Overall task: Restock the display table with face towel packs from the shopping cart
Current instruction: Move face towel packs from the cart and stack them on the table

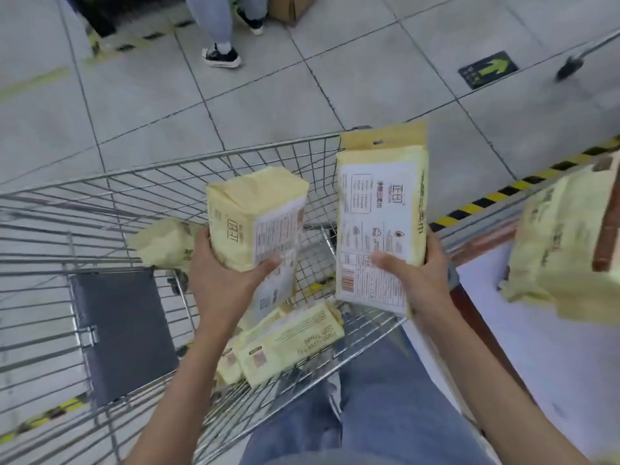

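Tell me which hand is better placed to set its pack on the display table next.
Likely right. The right hand grips the upright pack beside the display table; the left hand holds the other pack over the shopping cart, farther away.

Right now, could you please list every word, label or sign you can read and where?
Tilted face towel pack, left hand: two-character logo, too blurred to read.
Upright face towel pack, right hand: same logo, barcode; print too small.
Lying face towel pack, shopping cart: perhaps "SOFT TOWEL", blurred.
Floor sign: green arrow; text unreadable.
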{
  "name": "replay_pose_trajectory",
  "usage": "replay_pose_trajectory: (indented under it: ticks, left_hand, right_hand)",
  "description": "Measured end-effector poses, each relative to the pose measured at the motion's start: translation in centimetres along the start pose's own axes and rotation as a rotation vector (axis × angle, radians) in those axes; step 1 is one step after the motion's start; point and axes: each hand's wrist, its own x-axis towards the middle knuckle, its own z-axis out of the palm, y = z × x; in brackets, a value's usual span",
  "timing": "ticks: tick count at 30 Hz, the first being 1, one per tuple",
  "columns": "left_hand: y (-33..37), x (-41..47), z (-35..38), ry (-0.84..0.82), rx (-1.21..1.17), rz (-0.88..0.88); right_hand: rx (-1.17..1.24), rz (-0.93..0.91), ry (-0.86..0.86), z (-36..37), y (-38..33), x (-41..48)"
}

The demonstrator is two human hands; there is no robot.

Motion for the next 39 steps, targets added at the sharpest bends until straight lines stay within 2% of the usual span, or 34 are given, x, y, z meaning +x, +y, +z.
replay_pose_trajectory:
  ticks: [5, 13, 19, 25, 29, 34, 39]
  left_hand:
    - [2.2, -3.5, -2.5, -0.11, -0.172, 0.095]
    - [6.6, -10.8, -2.8, -0.427, -0.397, 0.23]
    - [9.3, -15.8, 0.3, -0.665, -0.408, 0.316]
    - [10.6, -21.0, 4.9, -0.818, -0.341, 0.304]
    - [10.8, -23.2, 8.3, -0.823, -0.309, 0.251]
    - [10.9, -24.0, 10.7, -0.76, -0.342, 0.172]
    - [10.7, -23.0, 11.1, -0.635, -0.339, 0.11]
  right_hand:
    - [0.128, -0.123, 0.089, -2.8, 0.1, -7.6]
    - [0.285, -0.105, 0.362, -8.7, 6.2, -19.9]
    - [0.43, -0.075, 0.551, -12.5, 10.9, -25.2]
    - [0.459, -0.088, 0.644, -16.9, 14.1, -25.9]
    - [0.219, -0.118, 0.745, -20.7, 15.0, -24.3]
    - [-0.498, -0.243, 0.827, -25.3, 14.8, -19.0]
    - [-0.883, -0.373, 0.811, -27.3, 14.6, -13.6]
